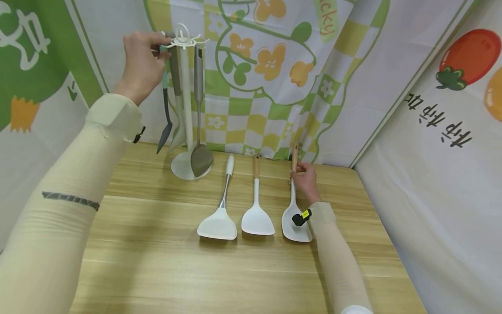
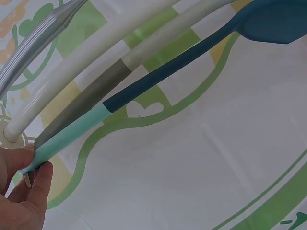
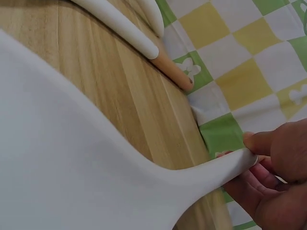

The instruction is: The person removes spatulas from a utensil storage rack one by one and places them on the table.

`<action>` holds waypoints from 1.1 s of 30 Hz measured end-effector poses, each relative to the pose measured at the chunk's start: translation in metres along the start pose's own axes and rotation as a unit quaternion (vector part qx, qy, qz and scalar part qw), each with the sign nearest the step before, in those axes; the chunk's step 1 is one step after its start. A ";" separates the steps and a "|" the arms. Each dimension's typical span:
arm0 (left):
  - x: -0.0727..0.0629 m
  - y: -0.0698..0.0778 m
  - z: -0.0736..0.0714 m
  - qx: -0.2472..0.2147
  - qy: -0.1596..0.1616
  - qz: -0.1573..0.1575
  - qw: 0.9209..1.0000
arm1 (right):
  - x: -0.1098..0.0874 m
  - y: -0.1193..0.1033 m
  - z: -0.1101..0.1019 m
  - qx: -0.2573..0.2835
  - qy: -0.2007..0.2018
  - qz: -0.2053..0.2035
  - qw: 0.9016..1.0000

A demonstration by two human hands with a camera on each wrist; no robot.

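At the upper left, my left hand [image 1: 141, 63] pinches the top of the mint handle of a dark blue spatula [image 1: 165, 135] beside the hooks of a white utensil rack [image 1: 187, 100]. In the left wrist view, thumb and fingers close on the end of that mint handle [image 2: 67, 136], with a hook tip between them. My right hand [image 1: 307, 179] holds a white turner [image 1: 290, 222] near where its white neck meets the wooden handle [image 1: 295, 157]. The right wrist view shows the turner's broad white blade [image 3: 81, 153] up close, with fingers around the neck.
A grey-handled utensil [image 1: 175, 72] and a steel-handled ladle [image 1: 198, 78] also hang on the rack. Two more white turners, one with a white-and-steel handle [image 1: 218, 224] and one with a wooden handle [image 1: 257, 220], lie on the wooden table [image 1: 176, 270]. A patterned curtain [image 1: 251, 115] hangs behind.
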State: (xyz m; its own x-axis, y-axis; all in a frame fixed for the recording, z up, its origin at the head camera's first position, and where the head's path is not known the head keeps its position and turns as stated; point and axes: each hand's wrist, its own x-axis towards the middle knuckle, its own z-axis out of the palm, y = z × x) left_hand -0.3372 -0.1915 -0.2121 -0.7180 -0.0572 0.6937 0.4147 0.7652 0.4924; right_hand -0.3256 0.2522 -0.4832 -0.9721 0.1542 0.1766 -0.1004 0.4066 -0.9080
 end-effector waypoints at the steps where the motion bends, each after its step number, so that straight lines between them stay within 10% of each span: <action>1: 0.000 0.000 0.000 0.000 0.004 0.004 1.000 | 0.000 0.001 0.000 -0.006 -0.002 0.001 1.000; 33: 0.001 0.002 -0.004 0.023 -0.026 -0.001 0.999 | 0.001 0.012 0.009 -0.137 -0.052 0.035 0.989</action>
State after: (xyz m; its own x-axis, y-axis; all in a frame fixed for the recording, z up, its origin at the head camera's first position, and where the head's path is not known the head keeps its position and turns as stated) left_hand -0.3350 -0.1928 -0.2080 -0.7482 -0.0265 0.6630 0.3868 0.7944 0.4683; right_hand -0.3294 0.2491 -0.4979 -0.9927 0.1030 0.0631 0.0157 0.6282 -0.7779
